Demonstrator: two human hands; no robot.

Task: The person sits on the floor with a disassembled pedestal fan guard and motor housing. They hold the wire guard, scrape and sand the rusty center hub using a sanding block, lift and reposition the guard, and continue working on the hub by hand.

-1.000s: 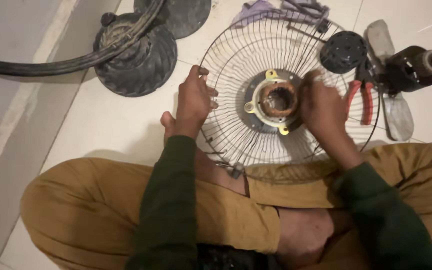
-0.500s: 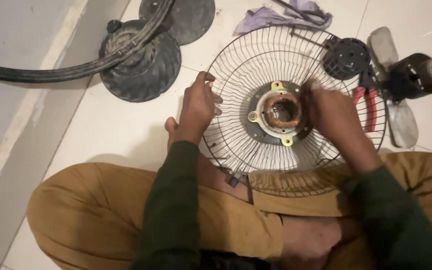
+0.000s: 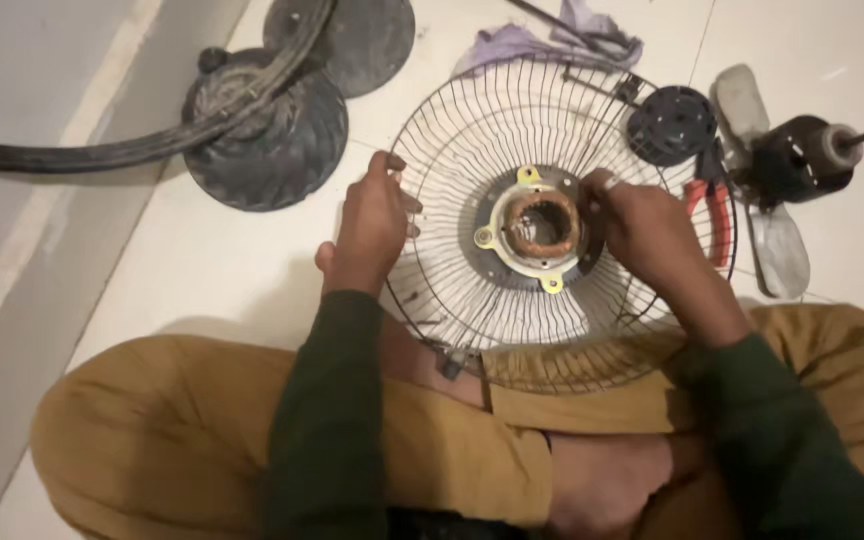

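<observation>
Wire fan guard lies flat on the white tiled floor, its near edge resting on the sitter's crossed legs.
Left hand grips the guard's rim at nine o'clock; right hand, fingers curled, pinches at the copper-wound motor ring from three o'clock. Red-handled pliers lie just beyond.

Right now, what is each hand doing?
Left hand: closed on the wire fan guard rim.
Right hand: fingers at the motor stator; grip unclear.
</observation>
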